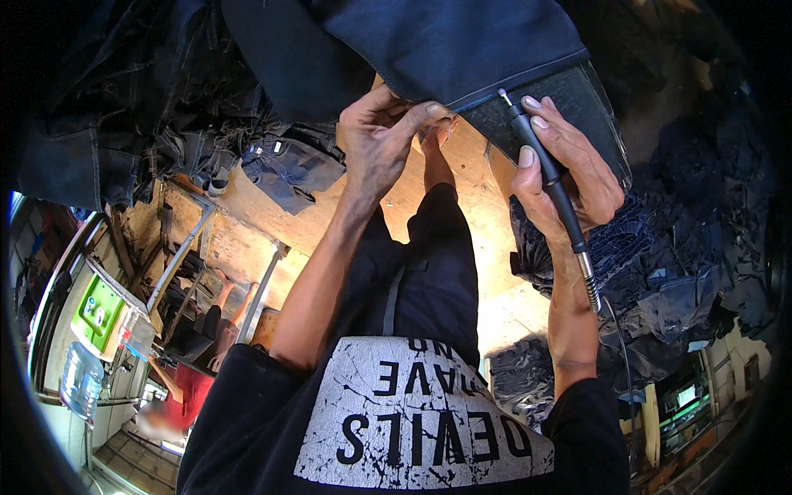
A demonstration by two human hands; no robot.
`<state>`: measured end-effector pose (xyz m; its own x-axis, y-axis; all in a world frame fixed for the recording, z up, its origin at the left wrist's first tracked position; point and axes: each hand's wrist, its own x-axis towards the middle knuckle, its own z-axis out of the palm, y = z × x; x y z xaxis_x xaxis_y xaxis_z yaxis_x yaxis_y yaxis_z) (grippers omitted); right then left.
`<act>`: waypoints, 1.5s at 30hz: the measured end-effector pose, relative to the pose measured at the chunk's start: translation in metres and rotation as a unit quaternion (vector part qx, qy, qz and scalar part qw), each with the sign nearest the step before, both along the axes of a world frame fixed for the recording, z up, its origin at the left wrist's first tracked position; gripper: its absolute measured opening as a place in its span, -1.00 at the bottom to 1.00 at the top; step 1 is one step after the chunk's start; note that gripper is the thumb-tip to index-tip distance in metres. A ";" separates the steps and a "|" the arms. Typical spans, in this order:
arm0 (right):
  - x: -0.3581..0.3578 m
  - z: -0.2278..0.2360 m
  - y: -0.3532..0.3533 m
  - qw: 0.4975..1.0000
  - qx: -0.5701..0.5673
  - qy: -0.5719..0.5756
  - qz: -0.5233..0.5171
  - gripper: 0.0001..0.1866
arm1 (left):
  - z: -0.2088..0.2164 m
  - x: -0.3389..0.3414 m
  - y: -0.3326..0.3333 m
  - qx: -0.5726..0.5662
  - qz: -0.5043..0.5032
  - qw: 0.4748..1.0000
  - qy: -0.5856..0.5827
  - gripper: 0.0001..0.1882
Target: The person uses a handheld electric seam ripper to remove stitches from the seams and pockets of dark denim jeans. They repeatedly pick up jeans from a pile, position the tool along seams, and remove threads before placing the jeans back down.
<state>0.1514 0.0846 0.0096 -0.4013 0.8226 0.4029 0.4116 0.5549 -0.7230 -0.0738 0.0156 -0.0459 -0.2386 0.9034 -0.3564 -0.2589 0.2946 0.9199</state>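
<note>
Dark blue denim, a trouser leg by its look point(470, 49), lies stretched over a dark flat board point(577, 107) in front of me. My left hand point(379, 136) pinches the stitched edge of the cloth between thumb and fingers. In my right hand point(577, 177) is a black pen-shaped rotary tool point(549, 153), held much like a pencil. Its small pale tip sits at or just beside the hem; whether it touches the cloth I cannot tell. A metal spring sleeve and a thin cable run from the tool's lower end.
Heaps of dark denim point(676, 297) lie to the right, and more dark garments point(107, 107) are piled at the left. Folded trousers point(289, 169) rest on the tan floor. At the far left are a green tray point(97, 318), a large clear water bottle point(81, 379) and a person in red point(191, 392).
</note>
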 end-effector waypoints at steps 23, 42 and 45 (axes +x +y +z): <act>-0.001 0.001 -0.001 1.000 -0.003 0.018 0.005 -0.70 | -0.010 0.004 0.000 0.005 0.021 0.999 -0.030 -0.84; 0.002 -0.001 0.000 1.000 -0.012 0.022 0.003 -0.68 | -0.015 0.006 0.001 0.035 0.017 0.999 -0.007 -0.85; 0.003 0.000 0.000 1.000 -0.009 0.012 0.002 -0.68 | -0.016 0.008 0.002 0.044 0.027 0.999 0.001 -0.85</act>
